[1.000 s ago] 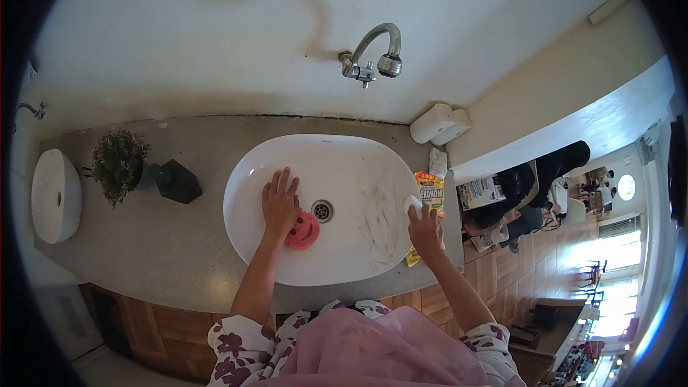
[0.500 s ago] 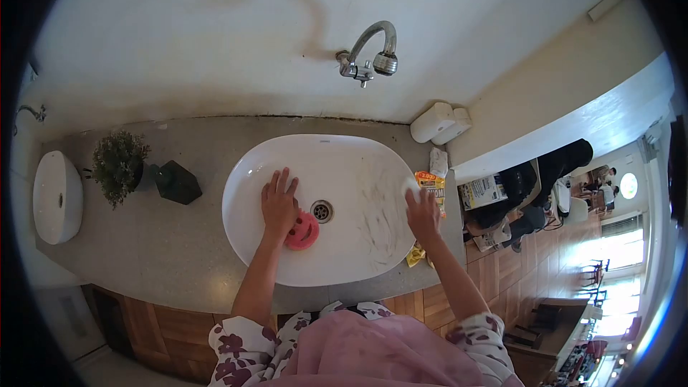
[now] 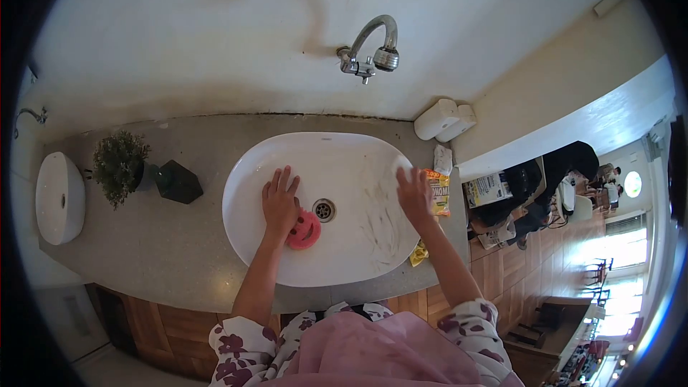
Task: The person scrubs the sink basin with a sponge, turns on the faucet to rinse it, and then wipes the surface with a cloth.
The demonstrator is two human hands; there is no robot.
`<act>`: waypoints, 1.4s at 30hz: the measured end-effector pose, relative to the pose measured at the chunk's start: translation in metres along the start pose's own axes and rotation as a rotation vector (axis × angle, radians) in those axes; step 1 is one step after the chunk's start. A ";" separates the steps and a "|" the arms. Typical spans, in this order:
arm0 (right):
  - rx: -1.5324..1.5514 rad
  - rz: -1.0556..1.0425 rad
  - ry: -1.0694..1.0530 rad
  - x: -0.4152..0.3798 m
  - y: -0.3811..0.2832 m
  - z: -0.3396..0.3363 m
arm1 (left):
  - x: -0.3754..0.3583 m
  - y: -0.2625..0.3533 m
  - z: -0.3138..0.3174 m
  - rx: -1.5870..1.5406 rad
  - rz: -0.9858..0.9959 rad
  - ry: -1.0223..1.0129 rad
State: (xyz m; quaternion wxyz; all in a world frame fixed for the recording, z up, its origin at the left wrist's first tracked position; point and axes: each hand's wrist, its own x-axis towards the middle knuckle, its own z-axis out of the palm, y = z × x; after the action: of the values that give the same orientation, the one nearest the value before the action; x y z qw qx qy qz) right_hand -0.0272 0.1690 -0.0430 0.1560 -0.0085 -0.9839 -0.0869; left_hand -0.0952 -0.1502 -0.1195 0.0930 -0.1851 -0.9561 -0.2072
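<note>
My left hand [image 3: 279, 201] lies in the white sink basin [image 3: 240, 172], fingers spread, left of the drain [image 3: 324, 210]. Against its palm side rests a pink round sponge [image 3: 304, 230] with a smiling face cut into it, partly covered by the hand. At the basin's right wall is my right hand [image 3: 413, 197], fingers bent over a small white piece [image 3: 403, 164] that is mostly hidden and too blurred to name. Dark grey smears [image 3: 380, 208] streak the basin's right half, just left of that hand.
A chrome faucet [image 3: 373, 43] juts from the wall above. Right of the basin lie an orange packet [image 3: 438, 193], a yellow wrapper [image 3: 418, 253] and a white crumpled packet [image 3: 443, 160]. A potted plant [image 3: 119, 165] and a dark green bottle [image 3: 178, 182] stand at left.
My right hand has shifted left and slightly up along the basin's right wall, the white piece moving with it. My left hand and the sponge stay in place.
</note>
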 end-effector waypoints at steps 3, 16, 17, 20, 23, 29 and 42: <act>-0.043 -0.070 0.005 0.009 -0.003 -0.003 | -0.001 -0.003 0.002 -0.005 0.009 -0.003; -0.014 0.037 -0.228 -0.023 -0.016 -0.018 | -0.002 -0.002 0.001 0.003 0.003 -0.029; 0.011 0.060 -0.223 -0.037 -0.014 -0.026 | -0.003 -0.002 0.001 0.003 -0.003 -0.039; 0.003 0.114 -0.312 -0.078 -0.027 -0.055 | -0.001 -0.002 0.003 0.005 -0.016 -0.047; -0.003 0.135 -0.337 -0.081 -0.029 -0.038 | -0.002 -0.003 0.008 0.012 -0.018 -0.046; 0.075 0.143 -0.221 -0.037 -0.032 -0.015 | -0.004 -0.004 0.004 0.017 -0.002 -0.055; 0.072 0.167 -0.313 -0.032 -0.043 0.000 | -0.003 -0.004 0.006 0.022 -0.013 -0.044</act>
State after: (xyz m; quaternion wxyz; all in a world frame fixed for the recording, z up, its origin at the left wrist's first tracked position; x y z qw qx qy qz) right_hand 0.0015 0.1268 -0.0600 0.0077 -0.0979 -0.9945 -0.0362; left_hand -0.0944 -0.1516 -0.1272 0.0723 -0.1822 -0.9614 -0.1931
